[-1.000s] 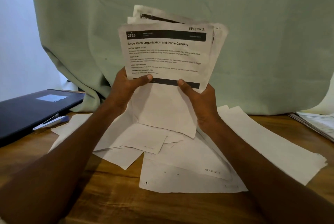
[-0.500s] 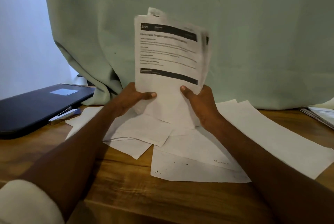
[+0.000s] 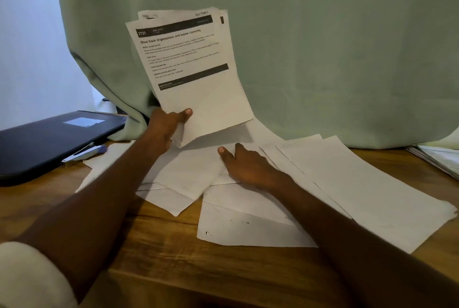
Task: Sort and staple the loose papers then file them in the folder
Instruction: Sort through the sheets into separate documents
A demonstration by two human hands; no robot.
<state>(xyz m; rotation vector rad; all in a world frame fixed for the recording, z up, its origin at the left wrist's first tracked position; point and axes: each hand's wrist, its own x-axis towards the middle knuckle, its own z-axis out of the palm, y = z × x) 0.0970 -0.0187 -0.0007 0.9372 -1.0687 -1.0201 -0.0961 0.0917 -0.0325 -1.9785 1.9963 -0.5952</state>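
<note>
My left hand [image 3: 166, 126] grips the bottom left corner of a stack of printed sheets [image 3: 196, 79], held upright and tilted left above the table; the top sheet is headed "Shoe Rack Organization and Insole Cleaning". My right hand [image 3: 244, 163] rests with fingers laid flat on the loose papers [image 3: 347, 183] that lie face down, overlapping, across the wooden table [image 3: 173, 245]. A dark folder [image 3: 49, 138] lies at the left. Beside its near edge lies a stapler [image 3: 84, 153] with a purple tip.
A pale green curtain [image 3: 323, 46] hangs right behind the papers. Another pile of sheets [image 3: 439, 158] sits at the far right edge of the table. A white sleeve [image 3: 27, 280] shows at the bottom left.
My right hand let go of the held stack and dropped onto the loose papers on the table. The stack, now in my left hand alone, tilted to the left.
</note>
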